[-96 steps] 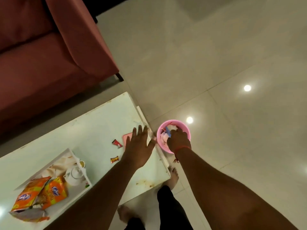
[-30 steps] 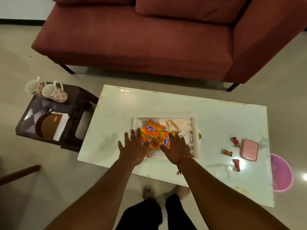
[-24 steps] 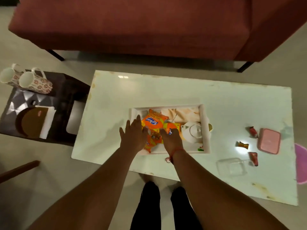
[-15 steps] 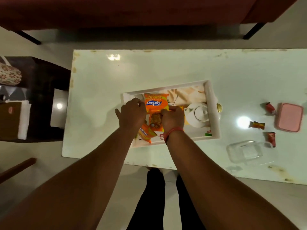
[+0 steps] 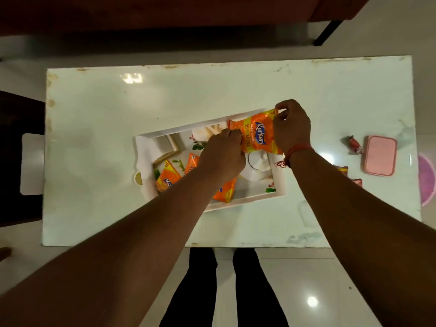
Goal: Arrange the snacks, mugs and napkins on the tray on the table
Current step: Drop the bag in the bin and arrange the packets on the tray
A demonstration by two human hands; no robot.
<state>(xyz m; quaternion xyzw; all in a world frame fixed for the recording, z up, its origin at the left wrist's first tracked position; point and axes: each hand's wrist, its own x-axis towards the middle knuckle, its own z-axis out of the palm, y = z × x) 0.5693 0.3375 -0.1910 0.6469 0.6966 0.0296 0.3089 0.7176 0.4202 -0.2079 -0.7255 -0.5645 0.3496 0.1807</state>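
A white tray point(image 5: 144, 161) lies in the middle of the white table point(image 5: 99, 119). Above its far right corner hangs an orange snack packet point(image 5: 256, 134), held at both ends. My left hand point(image 5: 223, 156) pinches its left edge and my right hand point(image 5: 291, 127) grips its right end. Two more orange packets point(image 5: 167, 177) lie in the tray near its left part, and another point(image 5: 225, 190) shows under my left forearm. A white teapot point(image 5: 257, 165) stands in the tray below the held packet. A cream napkin point(image 5: 207, 133) lies at the tray's far side.
A pink box point(image 5: 379, 155) and small red sweets point(image 5: 354, 143) lie at the table's right end. A pink bucket point(image 5: 427, 180) stands on the floor beyond that end. A dark side table point(image 5: 14, 161) stands to the left. A red sofa point(image 5: 165, 10) runs behind.
Both hands have lifted one orange packet out of the tray's pile and carried it to the tray's far right corner. The view has swung down over the table.
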